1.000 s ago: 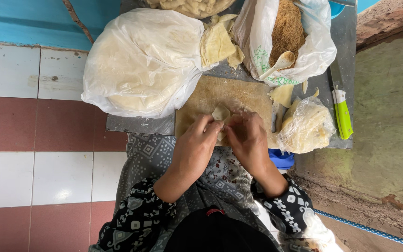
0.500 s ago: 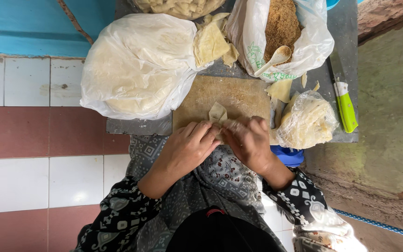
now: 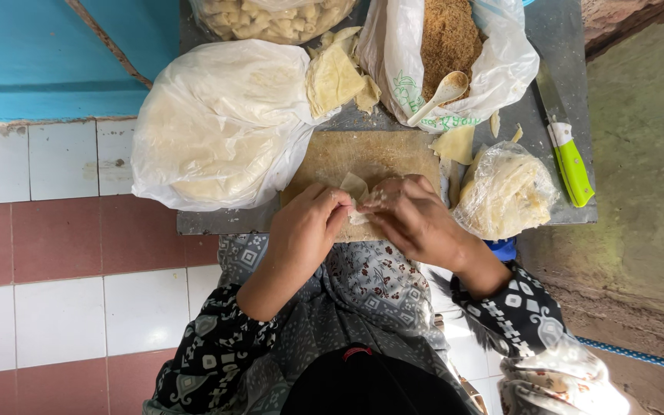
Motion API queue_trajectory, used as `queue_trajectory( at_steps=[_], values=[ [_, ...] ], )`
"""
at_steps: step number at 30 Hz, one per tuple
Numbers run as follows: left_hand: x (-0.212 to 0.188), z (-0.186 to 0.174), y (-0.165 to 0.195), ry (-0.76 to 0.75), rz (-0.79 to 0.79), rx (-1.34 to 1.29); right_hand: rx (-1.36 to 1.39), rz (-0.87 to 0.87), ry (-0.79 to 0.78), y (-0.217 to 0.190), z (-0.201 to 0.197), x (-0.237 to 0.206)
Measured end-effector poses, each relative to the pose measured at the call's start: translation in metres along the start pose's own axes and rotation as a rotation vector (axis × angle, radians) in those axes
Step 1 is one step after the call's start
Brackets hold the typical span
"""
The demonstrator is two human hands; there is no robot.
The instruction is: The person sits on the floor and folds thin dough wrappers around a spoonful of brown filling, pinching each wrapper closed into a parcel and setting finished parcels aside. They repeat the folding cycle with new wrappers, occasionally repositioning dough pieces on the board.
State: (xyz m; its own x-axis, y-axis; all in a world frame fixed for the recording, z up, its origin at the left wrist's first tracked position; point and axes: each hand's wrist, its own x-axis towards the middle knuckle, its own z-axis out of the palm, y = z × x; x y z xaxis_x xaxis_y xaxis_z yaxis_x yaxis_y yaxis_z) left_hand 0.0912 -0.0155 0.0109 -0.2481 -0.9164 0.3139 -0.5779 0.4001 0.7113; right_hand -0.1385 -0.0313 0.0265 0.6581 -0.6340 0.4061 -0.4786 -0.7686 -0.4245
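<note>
Where fingers (image 3: 347, 206) meet, dough wrapper (image 3: 355, 187).

Both hands, left hand (image 3: 305, 230) and right hand (image 3: 413, 219), pinched a small pale dough wrapper (image 3: 355, 187) over a worn wooden cutting board (image 3: 370, 154), beside a green-handled knife (image 3: 569, 157).

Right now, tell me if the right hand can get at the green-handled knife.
Probably yes: the green-handled knife lies uncovered beyond the small bag of wrappers, but the right hand is busy pinching a wrapper.
</note>
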Motion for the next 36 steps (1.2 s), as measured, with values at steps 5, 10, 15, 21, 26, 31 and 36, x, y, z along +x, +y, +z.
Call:
queue_trajectory(
  at_steps=[5, 10, 15, 21, 26, 31, 36],
  values=[
    [-0.010, 0.002, -0.001, 0.010, 0.200, 0.226, -0.388, -0.279, -0.090, -0.003, -0.011, -0.008],
    [-0.017, 0.001, -0.002, -0.002, 0.289, 0.253, -0.133, 0.004, 0.089, -0.008, 0.013, -0.002],
    [-0.014, 0.009, 0.000, 0.065, 0.226, 0.255, 0.317, 0.569, 0.188, -0.010, 0.033, 0.003],
    [-0.003, 0.010, 0.005, 0.055, 0.005, 0.131, 0.141, 0.231, 0.152, -0.006, 0.025, 0.008],
    [0.009, 0.006, 0.005, -0.061, -0.236, -0.050, 0.014, -0.023, 0.109, -0.003, 0.012, 0.007],
    [-0.002, 0.005, 0.004, 0.035, 0.129, 0.135, 0.067, 0.028, 0.109, -0.001, 0.018, 0.008],
    [-0.006, 0.000, 0.003, 0.030, 0.200, 0.177, 0.521, 0.564, -0.014, 0.003, 0.023, 0.011]
  ],
)
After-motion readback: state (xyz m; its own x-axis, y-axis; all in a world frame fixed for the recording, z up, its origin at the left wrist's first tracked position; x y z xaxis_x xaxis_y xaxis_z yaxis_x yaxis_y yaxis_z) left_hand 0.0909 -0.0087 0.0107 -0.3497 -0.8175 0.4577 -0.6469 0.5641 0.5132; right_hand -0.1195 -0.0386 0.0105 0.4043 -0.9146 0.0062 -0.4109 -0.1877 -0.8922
